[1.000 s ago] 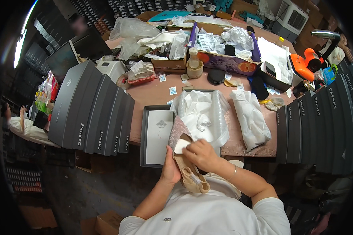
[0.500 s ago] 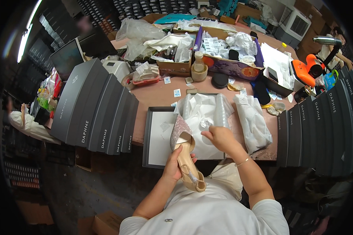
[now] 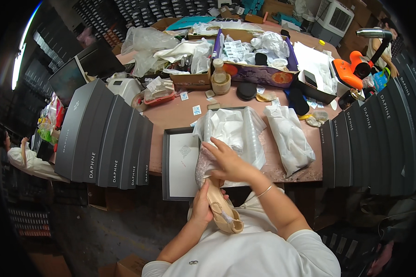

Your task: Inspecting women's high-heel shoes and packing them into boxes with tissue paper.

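Left hand (image 3: 201, 206) grips a glittery, beige-lined shoe (image 3: 217, 199)

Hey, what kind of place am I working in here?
Probably a shoe warehouse or packing room: your left hand holds a shoe, dark boxes stand in rows on both sides, and stacked cartons fill the background.

I see a plain white top (image 3: 245, 251), short loose sleeves (image 3: 312, 249), soft folds across the front. Small metallic-looking emblem (image 3: 193, 262) on the chest; detail too small for me to make out. Thin silvery bangle (image 3: 264, 190) round the right wrist (image 3: 258, 182). Left hand (image 3: 202, 203) bare, right hand (image 3: 232, 162) bare, both forearms (image 3: 282, 207) uncovered.
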A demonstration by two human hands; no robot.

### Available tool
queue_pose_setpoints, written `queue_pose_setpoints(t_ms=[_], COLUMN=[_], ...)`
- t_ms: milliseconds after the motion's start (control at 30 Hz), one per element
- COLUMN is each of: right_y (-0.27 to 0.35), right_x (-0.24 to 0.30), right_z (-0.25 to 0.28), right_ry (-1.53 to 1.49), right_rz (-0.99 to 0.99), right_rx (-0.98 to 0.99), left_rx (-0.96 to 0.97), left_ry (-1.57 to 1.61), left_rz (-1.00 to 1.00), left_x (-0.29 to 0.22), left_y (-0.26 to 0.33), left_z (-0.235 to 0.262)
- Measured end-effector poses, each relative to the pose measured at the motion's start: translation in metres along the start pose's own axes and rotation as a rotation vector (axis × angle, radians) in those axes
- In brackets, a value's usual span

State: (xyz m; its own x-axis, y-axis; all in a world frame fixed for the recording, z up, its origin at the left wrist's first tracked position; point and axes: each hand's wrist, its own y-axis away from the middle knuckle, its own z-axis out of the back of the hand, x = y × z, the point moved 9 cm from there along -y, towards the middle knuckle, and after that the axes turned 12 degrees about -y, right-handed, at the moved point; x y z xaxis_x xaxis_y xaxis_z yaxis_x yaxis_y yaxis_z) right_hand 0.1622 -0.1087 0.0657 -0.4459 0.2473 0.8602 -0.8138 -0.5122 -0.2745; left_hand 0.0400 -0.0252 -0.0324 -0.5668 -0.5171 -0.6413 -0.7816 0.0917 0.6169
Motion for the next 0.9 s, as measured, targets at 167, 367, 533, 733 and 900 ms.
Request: queue_pose_setpoints(t_ms=[167, 367, 533, 733, 900], right_y=[0.000, 0.005, 0.026, 0.032, 0.034], right_x=[-0.116, -0.025, 0.046, 0.061, 0.082], right_z=[0.016, 0.038, -0.020, -0.023, -0.023], right_ry=[1.005, -0.027, 0.394, 0.499, 0.504], right_rz=[-0.200, -0.153, 0.305, 0.333, 0.355], right_rx=[0.162, -0.068, 0.063, 0.016, -0.013], left_rx=[-0.024, 0.036, 0.091, 0.087, 0.067], left_ry=[0.062, 0.154, 0.147, -0.023, 0.125], left_rz=[0.067, -0.010, -0.104, -0.221, -0.162], left_x=[-0.007, -0.013, -0.027, -0.027, -0.024], left_y=[-0.014, -0.022, -0.015, -0.019, 0.001], left_z=[0.006, 0.012, -0.019, -0.002, -0.025])
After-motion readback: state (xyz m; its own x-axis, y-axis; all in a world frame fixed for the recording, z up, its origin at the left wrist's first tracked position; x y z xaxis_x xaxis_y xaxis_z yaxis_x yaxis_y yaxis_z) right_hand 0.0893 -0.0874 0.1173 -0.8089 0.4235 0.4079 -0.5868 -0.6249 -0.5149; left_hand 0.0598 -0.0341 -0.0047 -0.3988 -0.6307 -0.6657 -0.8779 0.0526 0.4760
